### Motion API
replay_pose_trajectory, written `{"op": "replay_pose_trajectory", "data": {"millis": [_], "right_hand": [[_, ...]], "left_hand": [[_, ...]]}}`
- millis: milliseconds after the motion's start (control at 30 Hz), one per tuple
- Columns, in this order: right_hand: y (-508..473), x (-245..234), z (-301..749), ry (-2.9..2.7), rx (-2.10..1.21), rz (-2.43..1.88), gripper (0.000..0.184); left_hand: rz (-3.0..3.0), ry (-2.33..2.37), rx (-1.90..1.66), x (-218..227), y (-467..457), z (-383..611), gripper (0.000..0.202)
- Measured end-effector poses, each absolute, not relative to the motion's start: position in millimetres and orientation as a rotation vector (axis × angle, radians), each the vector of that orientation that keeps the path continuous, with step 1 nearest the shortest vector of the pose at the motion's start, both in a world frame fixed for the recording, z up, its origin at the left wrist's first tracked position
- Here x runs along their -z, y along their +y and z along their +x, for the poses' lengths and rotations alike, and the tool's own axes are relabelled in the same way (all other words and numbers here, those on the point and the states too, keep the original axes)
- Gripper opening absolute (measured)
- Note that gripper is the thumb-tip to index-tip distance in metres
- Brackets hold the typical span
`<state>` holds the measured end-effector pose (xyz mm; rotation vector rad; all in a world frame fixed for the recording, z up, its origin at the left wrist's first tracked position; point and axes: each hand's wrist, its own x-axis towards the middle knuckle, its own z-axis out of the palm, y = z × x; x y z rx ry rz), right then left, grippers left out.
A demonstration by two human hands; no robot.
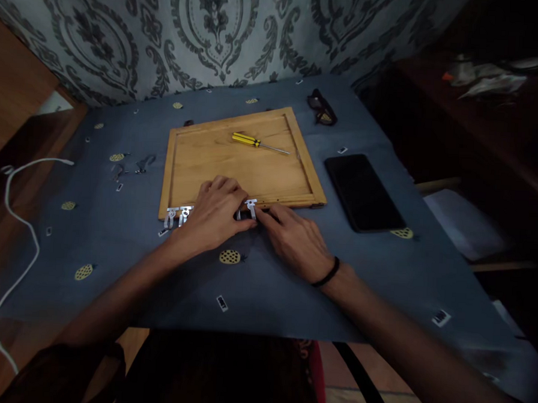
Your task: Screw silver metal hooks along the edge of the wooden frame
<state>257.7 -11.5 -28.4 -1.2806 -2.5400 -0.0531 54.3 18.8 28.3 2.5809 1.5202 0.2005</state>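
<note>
Observer: Hinge (252, 205) location?

Operator: The hinge sits on the near rail of the wooden cabinet door (235, 157), between my two hands, right at the fingertips. A second hinge (177, 216) lies at the same rail, just to the left of the left hand (214, 213).

Observer: Hand state?

Operator: The left hand is palm down with its fingers curled over the rail beside the hinge. I cannot tell whether anything is held beneath it. The right hand (294, 239) comes in from the right, fingers nearly straight, tips touching the hinge from the near side. I cannot tell whether they pinch it or only rest against it.

Observer: Handling notes?

Operator: My estimate only. The hinge looks small, rigid and light, of smooth metal, so probably slippery and apt to fold at its pivot. It is best taken by the flat leaf edges, between thumb and forefinger. The cabinet door looks stiff and fairly heavy, lying flat on the blue cloth (382, 273). Grip it by the raised frame, not the thinner centre panel.

Observer: Surroundings?

Operator: A yellow-handled screwdriver (254, 142) lies on the door beyond both hands, untouched. A black phone (364, 193) lies right of the right hand, apart from it. Sunglasses (321, 108) lie farther beyond that. A white cable (22, 212) runs well left of the left hand.
</note>
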Motion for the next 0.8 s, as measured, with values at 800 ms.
{"op": "replay_pose_trajectory", "data": {"millis": [800], "right_hand": [[-11,26,258,-2.567,-0.057,-1.325,0.044]], "left_hand": [[2.499,1.536,-0.148,-37,22,54,0.033]]}}
